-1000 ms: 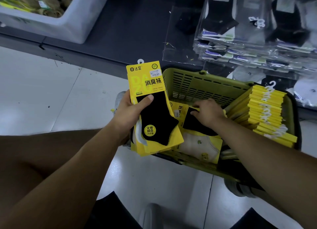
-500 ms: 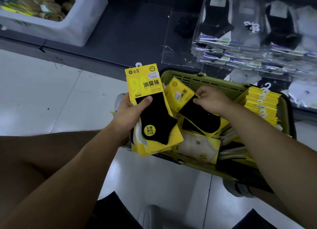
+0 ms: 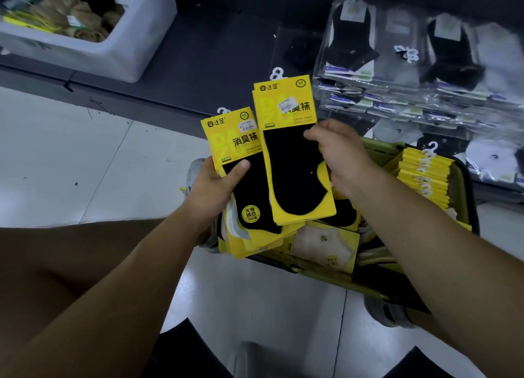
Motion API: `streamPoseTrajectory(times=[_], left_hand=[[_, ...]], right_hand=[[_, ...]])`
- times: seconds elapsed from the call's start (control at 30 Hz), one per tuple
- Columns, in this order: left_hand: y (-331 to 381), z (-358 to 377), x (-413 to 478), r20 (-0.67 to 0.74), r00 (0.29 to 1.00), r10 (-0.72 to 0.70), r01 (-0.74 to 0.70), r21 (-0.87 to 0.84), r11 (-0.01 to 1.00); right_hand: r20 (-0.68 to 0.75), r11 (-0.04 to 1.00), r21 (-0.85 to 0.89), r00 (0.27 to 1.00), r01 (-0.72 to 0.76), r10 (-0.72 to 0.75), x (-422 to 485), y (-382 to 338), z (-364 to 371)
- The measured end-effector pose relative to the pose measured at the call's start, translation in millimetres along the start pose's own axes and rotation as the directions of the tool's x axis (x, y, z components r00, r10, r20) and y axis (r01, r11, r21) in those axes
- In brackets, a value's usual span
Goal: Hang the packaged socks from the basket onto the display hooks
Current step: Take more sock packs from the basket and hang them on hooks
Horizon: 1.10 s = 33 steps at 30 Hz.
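**One pack up in the right hand, a stack waiting in the left**

The person's right hand point(image 3: 344, 159) pinches a single sock pack point(image 3: 292, 176) by its right edge. Its fingers point(image 3: 313, 135) curl over the front of the black sock, and the rest wrap behind. The pack stands on end with its white hanger tab at the top, pointing away from the person and leaning a touch to the left. It is held above the near left part of the basket point(image 3: 378, 154), which sits on the floor.

The left hand point(image 3: 212, 190) grips a stack of packs point(image 3: 238, 142) of the same yellow kind. The thumb presses flat on the front one and the other digits are hidden behind. That stack also stands tab-up, its long axis near parallel to the single pack.

What matters, to my eye, is that the single pack lies just right of the stack and a little farther out. Its left edge overlaps the stack's right edge. A short slide leftward and down would seat it on top, tabs lined up. More yellow packs point(image 3: 422, 179) stand in a row at the basket's right side. No display hooks show from here.
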<state>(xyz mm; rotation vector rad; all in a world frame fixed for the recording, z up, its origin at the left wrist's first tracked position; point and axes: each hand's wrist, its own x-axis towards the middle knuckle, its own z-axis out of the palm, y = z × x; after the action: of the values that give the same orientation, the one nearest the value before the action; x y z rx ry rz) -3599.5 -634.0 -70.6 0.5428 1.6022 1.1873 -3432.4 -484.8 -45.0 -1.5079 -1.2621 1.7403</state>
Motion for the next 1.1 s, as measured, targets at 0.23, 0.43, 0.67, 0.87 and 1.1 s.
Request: streamPoseTrajectory(times=[0.23,0.43,0.67,0.87,1.1], left_hand=[[6,2,-2,0.042,0.999,0.018,-0.016,-0.032,0.999],[0,-3,2,0.095,0.993,-0.07,0.077,-0.074,0.994],[-6,-6,9,0.004,0.988,-0.154,0.151,-0.192,0.97],[-12,-8,11,-0.028,0.986,-0.166,0.155,-0.23,0.961],[-14,-10,14,-0.016,0.983,-0.183,0.175,-0.232,0.957]], right_hand=[[0.249,0.993,-0.117,0.967,-0.024,0.053,-7,23,19],[0.269,0.967,-0.242,0.963,0.074,-0.006,-9,36,26],[0.21,0.936,-0.344,0.978,0.074,0.0,20,49,3],[0.196,0.356,-0.923,0.975,0.148,0.102,57,103,-43],[0.215,0.272,-0.942,0.975,0.195,0.048,61,122,-45]])
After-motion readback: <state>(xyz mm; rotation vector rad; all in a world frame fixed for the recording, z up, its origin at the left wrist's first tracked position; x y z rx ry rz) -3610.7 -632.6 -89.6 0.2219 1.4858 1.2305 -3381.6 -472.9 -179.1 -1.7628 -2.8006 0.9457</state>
